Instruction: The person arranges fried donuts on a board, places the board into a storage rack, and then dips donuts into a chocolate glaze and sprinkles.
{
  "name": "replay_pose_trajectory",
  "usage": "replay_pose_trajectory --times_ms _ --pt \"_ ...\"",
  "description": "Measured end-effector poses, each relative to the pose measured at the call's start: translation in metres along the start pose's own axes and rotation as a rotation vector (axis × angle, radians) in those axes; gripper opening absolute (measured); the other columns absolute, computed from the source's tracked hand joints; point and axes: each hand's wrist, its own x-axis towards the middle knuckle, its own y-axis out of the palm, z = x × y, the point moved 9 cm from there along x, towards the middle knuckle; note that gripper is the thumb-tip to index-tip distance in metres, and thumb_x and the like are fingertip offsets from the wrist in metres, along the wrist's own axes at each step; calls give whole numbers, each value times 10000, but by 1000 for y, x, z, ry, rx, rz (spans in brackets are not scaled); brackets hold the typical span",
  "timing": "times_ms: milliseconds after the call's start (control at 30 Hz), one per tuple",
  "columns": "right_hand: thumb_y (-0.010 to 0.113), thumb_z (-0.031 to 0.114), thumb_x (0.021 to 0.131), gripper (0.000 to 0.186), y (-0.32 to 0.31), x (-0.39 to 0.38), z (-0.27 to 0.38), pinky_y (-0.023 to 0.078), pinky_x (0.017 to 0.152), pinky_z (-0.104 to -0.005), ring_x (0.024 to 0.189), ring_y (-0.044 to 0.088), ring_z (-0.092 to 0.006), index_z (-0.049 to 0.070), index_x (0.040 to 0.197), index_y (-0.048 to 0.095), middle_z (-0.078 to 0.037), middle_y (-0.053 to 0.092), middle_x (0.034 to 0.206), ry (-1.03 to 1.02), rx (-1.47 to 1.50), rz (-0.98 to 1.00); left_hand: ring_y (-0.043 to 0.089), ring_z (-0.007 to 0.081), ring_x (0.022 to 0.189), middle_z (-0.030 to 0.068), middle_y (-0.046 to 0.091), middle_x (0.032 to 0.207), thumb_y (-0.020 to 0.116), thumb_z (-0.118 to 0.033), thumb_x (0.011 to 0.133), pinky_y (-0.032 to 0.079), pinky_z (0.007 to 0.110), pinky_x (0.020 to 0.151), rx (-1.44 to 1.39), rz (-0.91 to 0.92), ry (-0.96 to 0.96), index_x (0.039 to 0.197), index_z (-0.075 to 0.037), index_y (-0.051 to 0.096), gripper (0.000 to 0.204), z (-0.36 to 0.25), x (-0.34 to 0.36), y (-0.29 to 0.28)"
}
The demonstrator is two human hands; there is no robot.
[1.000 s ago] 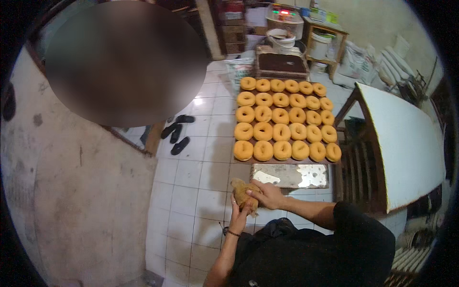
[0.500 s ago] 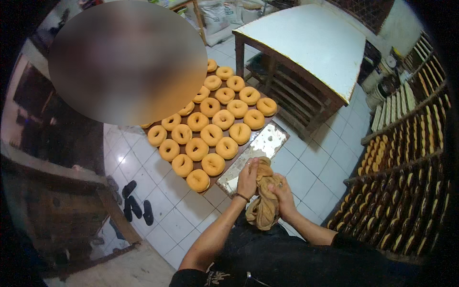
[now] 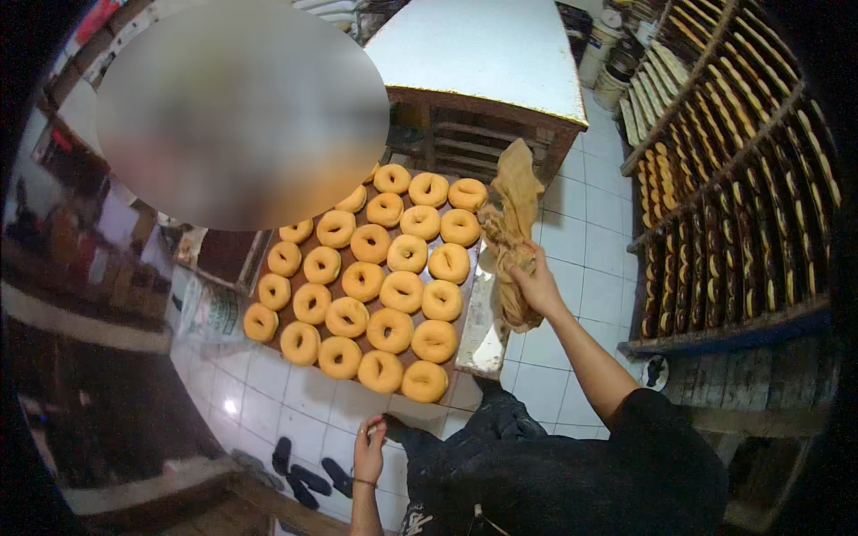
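Head view: right hand (image 3: 538, 284) clutches brown cloth (image 3: 514, 214), left hand (image 3: 367, 454) hangs apart, half-open; blur (image 3: 241, 116) partly hides doughnuts (image 3: 355, 200).

Worn on the head, the left of two fisheye cameras looks steeply down over the wearer's nearby black shirt (image 3: 581, 482), taking in the left hand (image 3: 367, 451), the right hand (image 3: 534, 281) and, farther off, doughnuts (image 3: 350, 277) and tiled floor (image 3: 559, 348); straight edges bend toward its darkened rim.

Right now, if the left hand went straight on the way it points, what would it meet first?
The left hand would probably meet the nearest row's doughnut second from right, though relative height is unclear.
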Motion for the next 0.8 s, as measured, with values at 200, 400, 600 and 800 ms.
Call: replay_pose_trajectory --times_ms 200,400,600,800 --pt "729 307 862 794 68 -71 -48 486 992 -521 1152 600 -449 82 1518 343 -285 583 1272 128 -508 -156 583 103 824 33 634 987 680 -228 971 468 222 684 -122 -150 -268 1211 -48 622 306 168 -31 -223" --pt "680 350 897 658 78 -62 -7 465 1001 -576 1347 434 -450 217 1494 436 -220 471 1408 309 -747 -179 606 131 948 7 641 1042 633 -257 994 482 294 764 48 -188 -59 1225 -90 606 286 80 48 -334" --pt "657 363 925 490 99 27 -10 458 1009 -604 1275 454 -437 228 1385 557 -155 448 1438 92 -845 -262 603 124 931 35 648 1117 641 -213 989 486 258 765 260 -48 70 1241 -66 614 294 -19 147 -348" --pt "599 412 953 516 92 61 -46 462 973 -611 1245 463 -423 86 1342 506 -168 472 1391 271 -693 -566 623 135 908 48 647 1139 676 -224 962 529 291 754 415 -32 -26 1250 -64 617 335 -4 184 -399"
